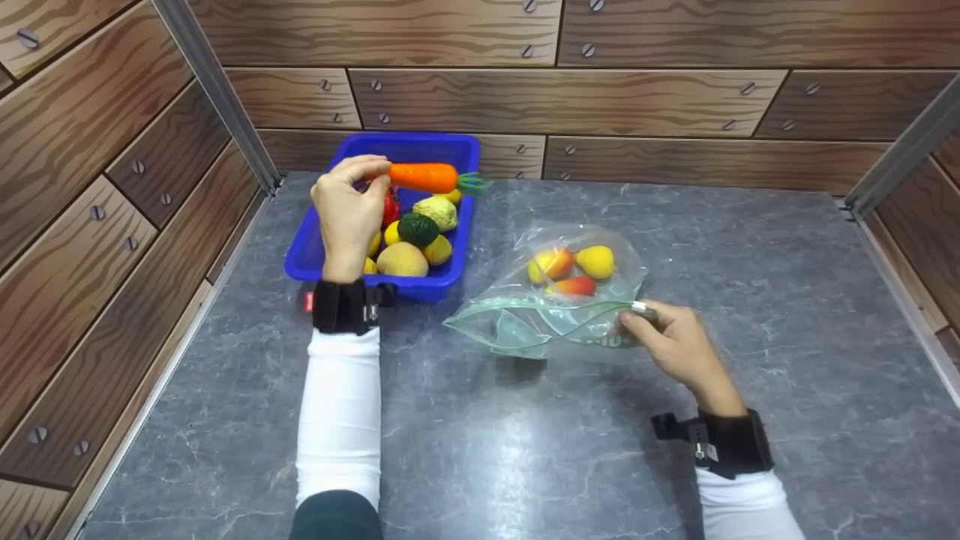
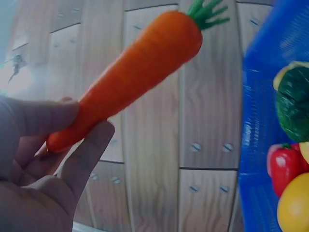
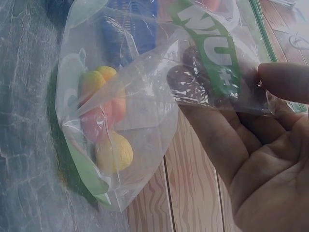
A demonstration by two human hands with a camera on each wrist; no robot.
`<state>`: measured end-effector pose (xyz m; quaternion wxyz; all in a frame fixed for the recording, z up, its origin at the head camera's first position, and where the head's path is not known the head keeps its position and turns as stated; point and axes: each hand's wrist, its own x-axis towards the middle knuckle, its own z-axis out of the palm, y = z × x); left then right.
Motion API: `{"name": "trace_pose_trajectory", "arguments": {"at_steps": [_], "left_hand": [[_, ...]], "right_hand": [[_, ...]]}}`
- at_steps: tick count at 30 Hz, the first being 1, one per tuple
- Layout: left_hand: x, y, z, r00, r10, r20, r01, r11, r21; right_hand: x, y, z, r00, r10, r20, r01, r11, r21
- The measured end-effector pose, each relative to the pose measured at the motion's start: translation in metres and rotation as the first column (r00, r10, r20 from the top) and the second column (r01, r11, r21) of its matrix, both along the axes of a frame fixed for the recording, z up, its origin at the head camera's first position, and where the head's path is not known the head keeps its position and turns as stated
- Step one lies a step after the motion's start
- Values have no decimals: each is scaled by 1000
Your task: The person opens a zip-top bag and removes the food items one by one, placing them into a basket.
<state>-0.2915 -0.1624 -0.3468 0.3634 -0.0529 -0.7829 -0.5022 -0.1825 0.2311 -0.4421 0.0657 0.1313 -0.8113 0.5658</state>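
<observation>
Between thumb and fingers my left hand (image 1: 351, 210) pinches an orange carrot (image 1: 424, 177) by its thin end, its green top pointing right. The carrot hangs above a blue basket (image 1: 300, 259). My right hand (image 1: 679, 345) grips a clear zip bag (image 1: 517, 289) by the right end of its opening. In the right wrist view, the thumb lies on one side of the plastic and the fingers show through it. Inside the bag lie a yellow fruit (image 1: 595, 262), a red-yellow fruit (image 1: 551, 265) and a red one (image 1: 573, 286). The bag's mouth gapes toward me.
In the basket sit several fruits and vegetables, among them a dark green piece (image 1: 418, 229), a pale knobbly one (image 1: 436, 213), a tan round one (image 1: 403, 259) and a red pepper (image 2: 285, 166). Wood-patterned walls (image 1: 570, 101) enclose the grey marbled table (image 1: 750, 285) at back and sides.
</observation>
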Motion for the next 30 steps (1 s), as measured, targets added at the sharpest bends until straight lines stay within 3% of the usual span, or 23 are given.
{"name": "trace_pose_trajectory", "arguments": {"at_steps": [6, 19, 24, 30], "left_hand": [[-18, -2, -16, 995, 102, 5, -101, 994, -45], [-38, 3, -44, 968, 252, -10, -251, 959, -135], [-44, 2, -54, 965, 259, 41, -251, 957, -148], [-46, 1, -65, 953, 233, 194, -190, 957, -219]], "right_hand": [[0, 1, 0, 1000, -3, 2, 3, 1000, 10], [2, -1, 1, 1000, -4, -1, 4, 1000, 18], [2, -1, 2, 1000, -2, -9, 2, 1000, 9], [1, 0, 1, 1000, -3, -22, 3, 1000, 13]]}}
